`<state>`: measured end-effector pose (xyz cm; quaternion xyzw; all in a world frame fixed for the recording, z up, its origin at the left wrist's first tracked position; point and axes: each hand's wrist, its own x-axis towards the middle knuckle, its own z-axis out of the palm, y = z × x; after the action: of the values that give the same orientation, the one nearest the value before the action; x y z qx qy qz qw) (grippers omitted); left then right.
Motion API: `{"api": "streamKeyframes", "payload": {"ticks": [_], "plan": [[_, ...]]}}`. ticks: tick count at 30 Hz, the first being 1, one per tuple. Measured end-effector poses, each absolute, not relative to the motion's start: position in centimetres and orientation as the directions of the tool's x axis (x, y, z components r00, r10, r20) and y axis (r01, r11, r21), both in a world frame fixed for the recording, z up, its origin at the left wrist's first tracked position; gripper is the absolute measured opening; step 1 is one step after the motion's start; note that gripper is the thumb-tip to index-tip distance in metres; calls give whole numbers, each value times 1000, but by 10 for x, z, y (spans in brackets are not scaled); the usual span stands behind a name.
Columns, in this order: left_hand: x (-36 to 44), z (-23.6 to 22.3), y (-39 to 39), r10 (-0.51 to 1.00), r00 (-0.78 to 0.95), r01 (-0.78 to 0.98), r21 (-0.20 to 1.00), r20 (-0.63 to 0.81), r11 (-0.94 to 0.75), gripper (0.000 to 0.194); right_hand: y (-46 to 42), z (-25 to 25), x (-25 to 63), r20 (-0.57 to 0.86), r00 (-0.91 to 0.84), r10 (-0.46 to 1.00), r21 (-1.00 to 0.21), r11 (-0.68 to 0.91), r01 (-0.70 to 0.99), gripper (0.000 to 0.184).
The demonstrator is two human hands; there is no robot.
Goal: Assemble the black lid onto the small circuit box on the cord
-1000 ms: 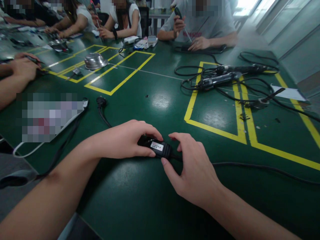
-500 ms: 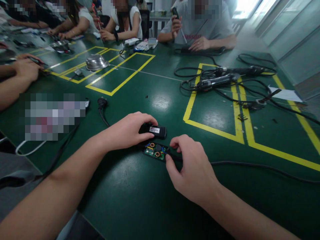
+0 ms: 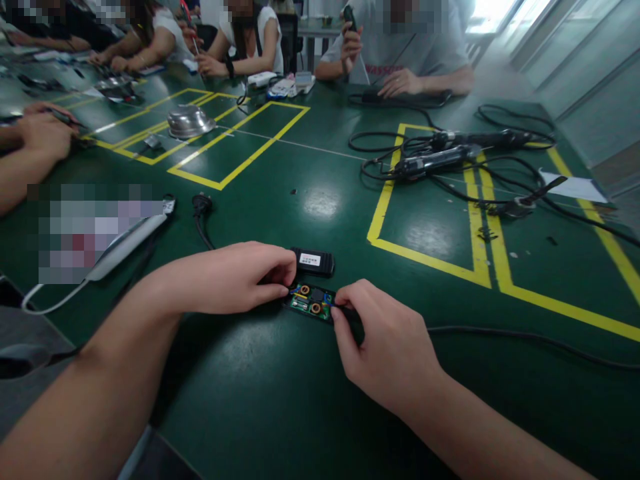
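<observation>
A small circuit board (image 3: 312,301) with two copper-coloured coils and blue and yellow wires lies in an open black case on the table. At its left end, by a blue wire, my left hand (image 3: 250,277) is closed in a pinch on the black cable, mostly hidden by the fingers. My right hand (image 3: 383,327) pinches the black cable (image 3: 480,332) where it enters the board's right end. Just behind the board lies a black case cover (image 3: 316,262) with a white label, apart from both hands.
A black plug (image 3: 202,204) and a power bank-like white device (image 3: 127,248) lie at left. Cabled electric screwdrivers (image 3: 440,160) lie at right across yellow tape. A metal bowl (image 3: 189,122) stands farther back. Co-workers sit around the green table (image 3: 280,400).
My left hand has left the black cover and come down to the left end of the board, closing there. My right fingers have closed in at the right end.
</observation>
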<state>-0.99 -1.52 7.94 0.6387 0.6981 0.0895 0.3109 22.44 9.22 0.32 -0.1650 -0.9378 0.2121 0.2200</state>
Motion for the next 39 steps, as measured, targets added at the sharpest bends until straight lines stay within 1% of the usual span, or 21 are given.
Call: {"api": "streamKeyframes", "payload": {"ticks": [4,7,12,16,19,22,26,30,32,36,39], "plan": [[-9,78,-15,944,3,832,525,-330,181,9,93,2,226,378,-822,425,-470,854,226,16],[-9,79,-14,955,-14,840,514,-295,172,8,92,2,226,402,-797,451,-476,846,239,17],[-12,80,-14,973,-27,828,540,-230,151,11,92,3,226,417,-770,482,-543,812,215,17],[-16,78,-14,968,-21,809,565,-248,163,13,93,4,225,388,-782,488,-573,792,209,15],[-20,75,-13,962,-26,802,568,-271,182,9,93,3,224,375,-793,480,-568,795,213,16],[-22,74,-12,966,-39,814,553,-254,178,8,94,2,223,405,-787,466,-521,824,221,16],[-18,75,-9,989,-12,863,498,-145,83,11,95,2,223,428,-779,457,-486,844,228,15],[-10,66,-2,997,-79,875,481,22,59,14,96,3,223,406,-788,463,-509,831,226,11],[-8,58,3,995,-91,880,470,39,62,22,96,4,223,391,-792,469,-533,817,221,9],[-9,49,7,995,-94,885,460,15,77,31,96,3,223,385,-784,487,-561,798,221,18],[-12,54,4,993,-104,865,498,62,60,32,95,1,224,403,-761,508,-571,789,225,31]]}}
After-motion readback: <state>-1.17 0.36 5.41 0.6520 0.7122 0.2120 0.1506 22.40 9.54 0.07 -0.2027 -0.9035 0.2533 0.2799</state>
